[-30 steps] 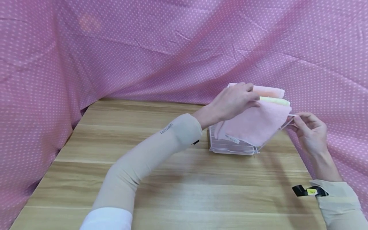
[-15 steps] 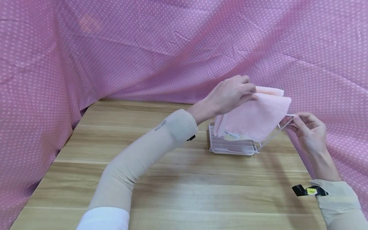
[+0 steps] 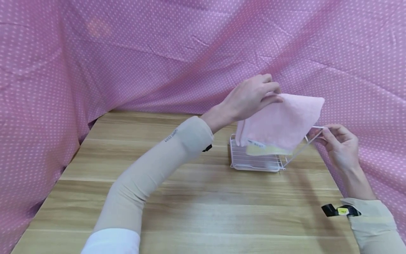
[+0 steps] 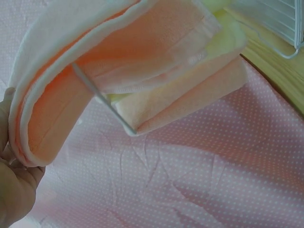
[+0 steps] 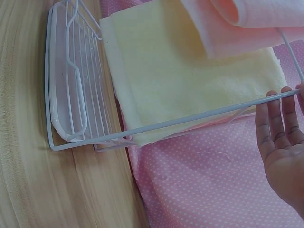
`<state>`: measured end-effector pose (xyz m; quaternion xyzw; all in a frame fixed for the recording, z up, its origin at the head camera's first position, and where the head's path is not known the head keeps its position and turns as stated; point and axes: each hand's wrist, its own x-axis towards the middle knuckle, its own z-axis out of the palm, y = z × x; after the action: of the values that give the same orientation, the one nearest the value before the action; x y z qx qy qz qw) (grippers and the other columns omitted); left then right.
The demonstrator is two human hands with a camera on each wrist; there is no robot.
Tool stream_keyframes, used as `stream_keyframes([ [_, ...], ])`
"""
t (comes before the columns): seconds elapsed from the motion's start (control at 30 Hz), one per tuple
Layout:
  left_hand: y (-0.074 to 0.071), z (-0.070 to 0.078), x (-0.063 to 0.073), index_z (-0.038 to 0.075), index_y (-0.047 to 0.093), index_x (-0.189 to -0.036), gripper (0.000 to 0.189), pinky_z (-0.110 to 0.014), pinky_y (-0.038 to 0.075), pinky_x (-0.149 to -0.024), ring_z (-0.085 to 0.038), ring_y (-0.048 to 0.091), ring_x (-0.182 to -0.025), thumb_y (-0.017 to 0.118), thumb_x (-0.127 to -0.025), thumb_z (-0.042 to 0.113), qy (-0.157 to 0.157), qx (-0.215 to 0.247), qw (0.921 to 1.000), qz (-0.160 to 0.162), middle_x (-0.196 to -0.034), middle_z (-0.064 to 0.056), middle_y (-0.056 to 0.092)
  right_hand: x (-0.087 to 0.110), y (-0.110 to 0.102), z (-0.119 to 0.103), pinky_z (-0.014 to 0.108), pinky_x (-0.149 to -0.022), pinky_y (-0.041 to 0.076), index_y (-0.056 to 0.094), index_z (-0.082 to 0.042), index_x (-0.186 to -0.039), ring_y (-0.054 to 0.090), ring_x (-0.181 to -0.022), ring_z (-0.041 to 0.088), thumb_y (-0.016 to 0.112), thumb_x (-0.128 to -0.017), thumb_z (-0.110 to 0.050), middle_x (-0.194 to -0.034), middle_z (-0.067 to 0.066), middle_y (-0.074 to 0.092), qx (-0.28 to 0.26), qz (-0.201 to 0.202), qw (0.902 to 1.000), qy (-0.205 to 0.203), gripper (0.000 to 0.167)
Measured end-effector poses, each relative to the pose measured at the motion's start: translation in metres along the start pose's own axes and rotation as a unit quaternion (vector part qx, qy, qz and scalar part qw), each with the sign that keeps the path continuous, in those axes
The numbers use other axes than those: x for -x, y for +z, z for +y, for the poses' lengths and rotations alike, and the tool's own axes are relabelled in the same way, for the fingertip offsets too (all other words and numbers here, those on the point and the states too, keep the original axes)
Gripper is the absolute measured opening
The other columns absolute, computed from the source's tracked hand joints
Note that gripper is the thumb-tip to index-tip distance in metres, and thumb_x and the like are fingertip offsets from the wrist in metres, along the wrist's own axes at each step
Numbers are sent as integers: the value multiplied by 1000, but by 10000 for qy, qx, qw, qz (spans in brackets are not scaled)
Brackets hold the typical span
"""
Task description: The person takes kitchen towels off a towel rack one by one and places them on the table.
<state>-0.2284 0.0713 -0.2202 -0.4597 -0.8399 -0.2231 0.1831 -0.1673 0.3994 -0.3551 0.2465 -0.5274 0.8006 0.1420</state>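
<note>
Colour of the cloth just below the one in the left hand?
Pale yellow. That lower cloth shows best in the right wrist view.

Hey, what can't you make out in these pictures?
Most of the yellow towel: head view, hidden behind the pink towel.
Writing on the label: head view, too small.
White rack, partly: head view, behind the pink towel.
Left hand, partly: left wrist view, cut by left edge.
Right hand, partly: right wrist view, cut by right edge.

Creased pink cloth [image 3: 152, 53] with white dots hangs behind the wood-grained table [image 3: 184, 218] and along its left and right sides; pale sheen [image 3: 222, 208] marks the tabletop's nearer part.
</note>
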Motion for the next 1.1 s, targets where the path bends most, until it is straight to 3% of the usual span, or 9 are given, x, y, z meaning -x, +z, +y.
stream_keyframes([
  [0.03,-1,0,-1,14,76,-115,29,-20,44,-76,-10,50,-85,61,-106,37,24,-18,10000,22,-98,0,62,0,0,0,30,-84,65,67,13,-107,79,-93,26,47,-103,17,-98,18,78,147,4,9999,-11,21],
  [0.27,-12,5,-8,14,75,-116,30,-19,41,-74,-10,48,-83,60,-107,38,112,-83,9999,-53,-97,1,58,-1,1,0,33,-84,65,65,18,-107,79,-92,30,46,-102,18,-98,23,78,-224,-14,9997,-1,19],
  [0.43,-21,8,-13,14,75,-117,31,-18,41,-74,-9,49,-84,60,-106,39,150,-41,9999,-69,-98,2,59,0,0,0,32,-83,65,67,14,-107,80,-91,28,48,-103,16,-97,20,79,25,73,10000,16,19],
  [0.73,-39,13,-19,17,75,-117,32,-17,44,-77,-7,51,-87,59,-106,42,19,-218,9997,-55,-100,4,60,-1,-2,0,33,-84,66,65,14,-107,80,-93,28,47,-103,16,-99,21,80,-19,-42,9999,165,19],
  [0.97,-56,14,-19,18,74,-120,32,-18,46,-81,-6,54,-93,57,-107,42,37,-352,9993,75,-106,5,63,-1,-3,2,35,-84,66,64,19,-108,80,-93,33,42,-102,21,-101,26,78,-593,-66,9982,112,23],
  [1.1,-65,11,-18,19,74,-121,32,-18,46,-84,-6,55,-97,57,-107,43,-23,-346,9993,146,-110,5,65,-1,-1,2,36,-83,65,64,19,-108,79,-90,32,42,-101,22,-100,26,78,-641,7,9979,77,23],
])
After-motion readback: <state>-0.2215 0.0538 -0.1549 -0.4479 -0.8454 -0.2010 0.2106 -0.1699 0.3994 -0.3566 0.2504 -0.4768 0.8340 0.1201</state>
